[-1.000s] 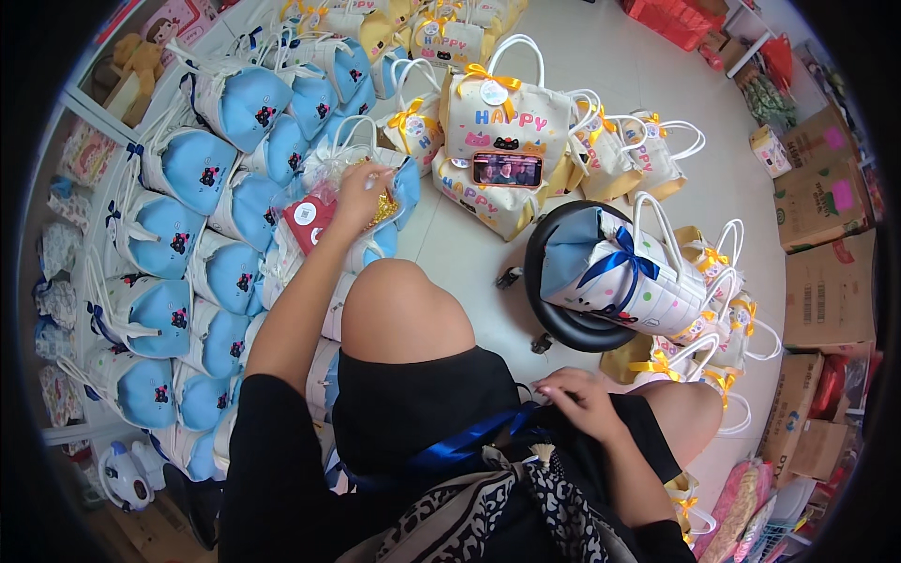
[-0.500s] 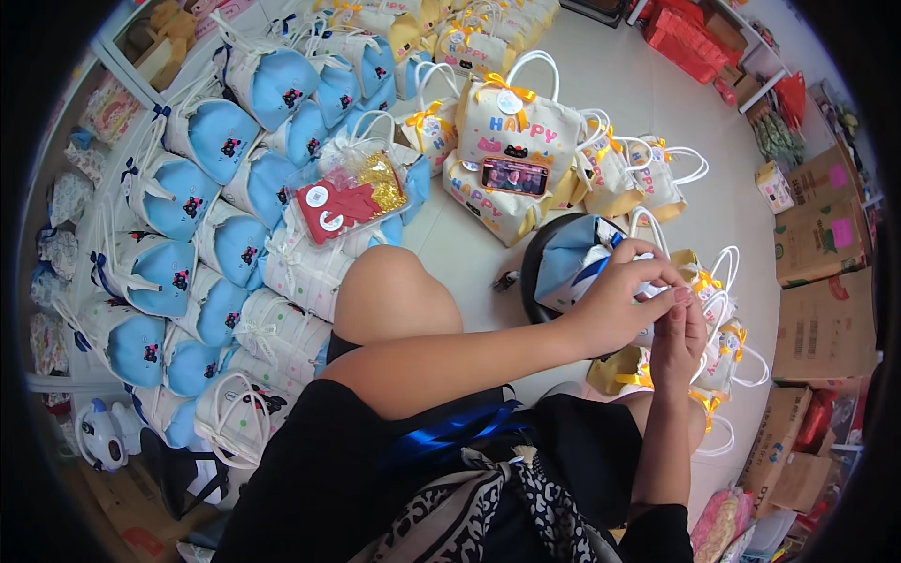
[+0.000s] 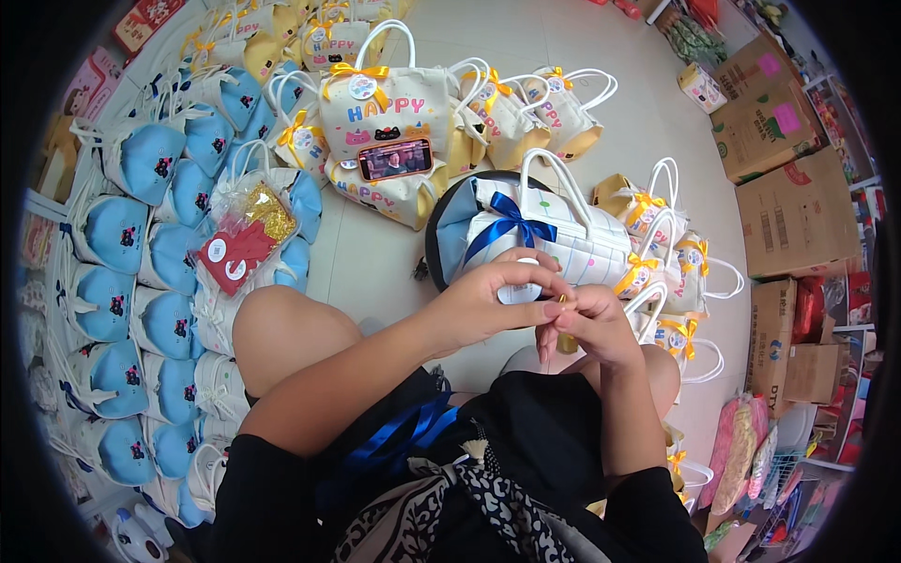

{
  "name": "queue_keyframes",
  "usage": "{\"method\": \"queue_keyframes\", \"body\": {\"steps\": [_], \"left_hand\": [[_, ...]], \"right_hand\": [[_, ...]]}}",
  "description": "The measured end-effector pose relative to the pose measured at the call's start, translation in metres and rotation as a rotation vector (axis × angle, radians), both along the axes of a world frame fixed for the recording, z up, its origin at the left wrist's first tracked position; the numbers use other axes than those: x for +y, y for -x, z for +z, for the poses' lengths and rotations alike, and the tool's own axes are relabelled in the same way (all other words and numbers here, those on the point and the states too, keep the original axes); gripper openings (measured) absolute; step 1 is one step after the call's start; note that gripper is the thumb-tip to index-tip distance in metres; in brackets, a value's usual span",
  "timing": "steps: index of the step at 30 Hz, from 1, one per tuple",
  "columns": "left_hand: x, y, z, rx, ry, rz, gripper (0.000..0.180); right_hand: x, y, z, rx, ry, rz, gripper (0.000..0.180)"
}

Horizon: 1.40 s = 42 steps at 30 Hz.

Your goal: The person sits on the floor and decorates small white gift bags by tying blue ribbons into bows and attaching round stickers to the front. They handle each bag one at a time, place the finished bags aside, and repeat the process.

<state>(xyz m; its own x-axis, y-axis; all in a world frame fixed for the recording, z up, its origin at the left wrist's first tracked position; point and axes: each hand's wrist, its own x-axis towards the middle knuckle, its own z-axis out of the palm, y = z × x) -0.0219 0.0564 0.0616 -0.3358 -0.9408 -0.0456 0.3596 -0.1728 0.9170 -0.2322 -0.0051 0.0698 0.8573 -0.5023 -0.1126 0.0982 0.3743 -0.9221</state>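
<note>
My left hand [image 3: 493, 302] and my right hand [image 3: 603, 328] meet fingertip to fingertip above my lap. A round white tag [image 3: 518, 294] shows among the left fingers, which are closed around it. Pinched at the right fingertips is a small gold-coloured piece [image 3: 563, 300], too small to make out exactly. Just beyond the hands, a white handbag [image 3: 591, 246] with coloured dots, blue ends and white rope handles lies on a black round stool [image 3: 435, 246]. A blue ribbon bow [image 3: 511, 225] is tied on the bag.
Rows of blue and white bags [image 3: 124, 296] fill the left side. Cream bags with yellow bows [image 3: 385, 113] stand ahead and to the right. A phone [image 3: 394, 159] leans on one. A clear packet [image 3: 246, 236] rests among the left bags. Cardboard boxes [image 3: 793, 220] line the right.
My view has swung to the right. Both hands have drawn back from the bag toward my lap, uncovering its blue bow. The round white tag now shows in my left hand.
</note>
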Motion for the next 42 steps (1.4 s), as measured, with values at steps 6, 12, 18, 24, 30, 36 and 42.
{"method": "queue_keyframes", "body": {"steps": [6, 12, 18, 24, 30, 36, 42], "left_hand": [[-0.004, -0.003, -0.015, 0.093, -0.047, 0.088, 0.021], [-0.007, -0.001, -0.023, 0.115, -0.06, 0.171, 0.016], [-0.005, -0.002, -0.025, 0.108, -0.051, 0.175, 0.012], [-0.005, 0.003, -0.018, 0.178, -0.084, 0.225, 0.04], [-0.007, 0.0, -0.01, 0.38, -0.115, 0.318, 0.054], [-0.008, 0.005, -0.022, 0.247, -0.051, 0.293, 0.02], [-0.001, 0.012, -0.033, -0.042, 0.171, 0.348, 0.015]], "right_hand": [[0.008, -0.014, -0.013, -0.098, -0.037, -0.161, 0.023], [0.019, -0.029, -0.028, -0.116, 0.032, -0.305, 0.024], [0.024, -0.033, -0.025, -0.051, 0.129, -0.341, 0.026], [0.023, -0.032, -0.024, -0.051, 0.184, -0.391, 0.026], [0.018, -0.035, -0.025, 0.001, 0.343, -0.55, 0.02], [0.017, -0.03, -0.028, 0.054, 0.442, -0.525, 0.019], [0.018, -0.034, -0.024, -0.038, 0.417, -0.566, 0.021]]}}
